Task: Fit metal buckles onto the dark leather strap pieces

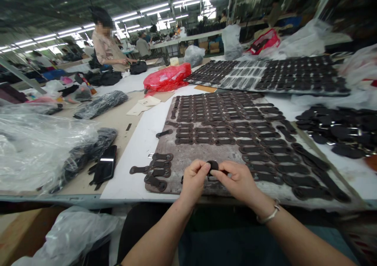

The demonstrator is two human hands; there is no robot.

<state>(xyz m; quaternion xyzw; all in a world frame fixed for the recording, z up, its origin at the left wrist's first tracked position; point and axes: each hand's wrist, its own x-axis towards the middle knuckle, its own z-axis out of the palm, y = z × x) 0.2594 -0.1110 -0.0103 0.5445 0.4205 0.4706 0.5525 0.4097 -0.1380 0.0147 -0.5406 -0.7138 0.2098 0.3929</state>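
Between my two hands, a dark rounded piece is held up over the near edge of a worn board. My left hand pinches its left side with thumb and forefinger. The fingers of my right hand close on its right side. Rows of dark strips with rounded ends cover the back and right of the board. A few more strips lie at its left edge, beside a small metal buckle.
A black phone and plastic-wrapped bundles lie to the left. Dark pieces with metal parts are heaped at the right. Behind are a red bag and a second filled board. A person stands at the back left.
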